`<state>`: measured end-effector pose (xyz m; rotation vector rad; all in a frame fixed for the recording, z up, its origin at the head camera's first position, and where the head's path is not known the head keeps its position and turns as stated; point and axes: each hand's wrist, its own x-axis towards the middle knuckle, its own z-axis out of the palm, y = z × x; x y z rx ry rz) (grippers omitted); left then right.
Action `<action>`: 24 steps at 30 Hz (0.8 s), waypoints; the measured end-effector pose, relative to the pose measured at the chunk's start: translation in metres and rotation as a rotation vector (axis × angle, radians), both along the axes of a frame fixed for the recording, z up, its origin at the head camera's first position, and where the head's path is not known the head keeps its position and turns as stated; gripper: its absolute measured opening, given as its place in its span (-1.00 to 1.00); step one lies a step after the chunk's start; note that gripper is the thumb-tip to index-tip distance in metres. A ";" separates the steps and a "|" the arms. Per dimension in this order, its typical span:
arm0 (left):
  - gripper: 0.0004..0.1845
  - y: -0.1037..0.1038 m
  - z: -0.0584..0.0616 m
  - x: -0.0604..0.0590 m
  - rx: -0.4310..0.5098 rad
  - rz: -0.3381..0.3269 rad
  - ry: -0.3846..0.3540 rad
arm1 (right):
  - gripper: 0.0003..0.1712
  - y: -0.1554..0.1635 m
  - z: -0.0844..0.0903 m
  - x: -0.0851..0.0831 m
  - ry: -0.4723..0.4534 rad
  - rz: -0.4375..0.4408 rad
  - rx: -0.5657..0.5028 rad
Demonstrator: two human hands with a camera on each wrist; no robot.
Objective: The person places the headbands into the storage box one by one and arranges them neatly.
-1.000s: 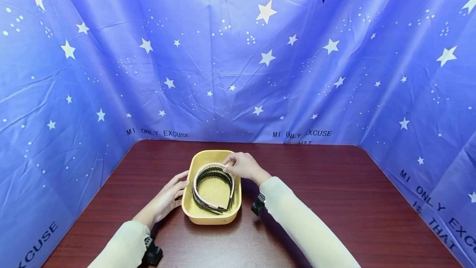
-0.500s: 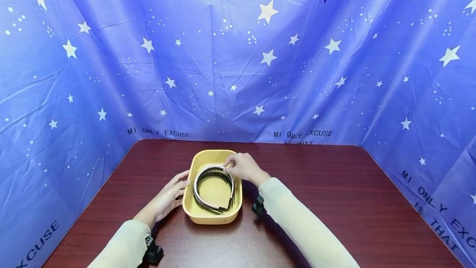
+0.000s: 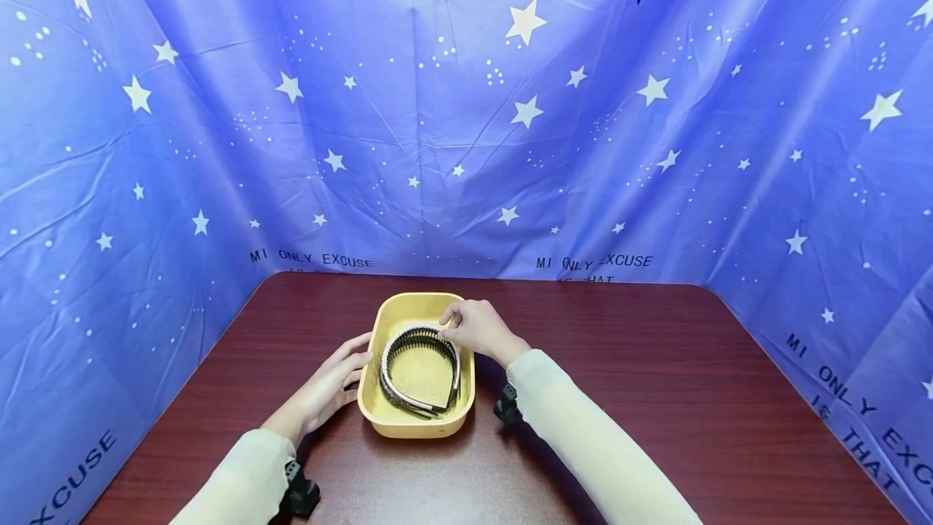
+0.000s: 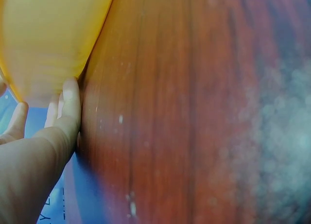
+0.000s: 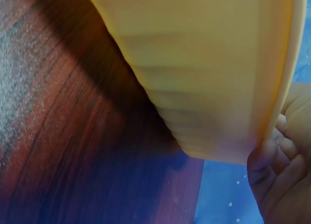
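Observation:
A yellow plastic basin stands on the table with several headbands lying inside. On top is a pale pinkish-white headband, its arch away from me and its dark tips toward me. Black toothed headbands lie beneath it. My right hand reaches over the basin's far right rim and pinches the pale headband at its upper right. In the right wrist view the basin wall hides that headband; only curled fingers show past the rim. My left hand rests with extended fingers against the basin's left wall.
The dark red wooden table reaches back to a blue curtain with white stars, which encloses the far side and both flanks. Small black devices sit under both wrists, beside pale sleeves.
The pale headband has sunk slightly lower onto the black ones, with my right hand still at its upper right. My left hand stays against the basin's side.

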<state>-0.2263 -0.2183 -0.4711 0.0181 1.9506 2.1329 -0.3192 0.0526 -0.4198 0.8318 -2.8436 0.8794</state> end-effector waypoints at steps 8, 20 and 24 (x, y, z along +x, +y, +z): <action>-0.39 0.000 -0.002 -0.001 0.003 -0.014 0.012 | -0.78 0.005 0.000 -0.001 -0.023 0.027 -0.092; -0.40 0.000 0.000 -0.001 0.001 -0.002 0.013 | -0.76 0.013 -0.004 0.001 -0.139 0.051 -0.268; -0.39 0.000 -0.001 -0.001 0.001 -0.005 0.009 | -0.72 0.017 -0.004 0.003 -0.275 0.072 -0.363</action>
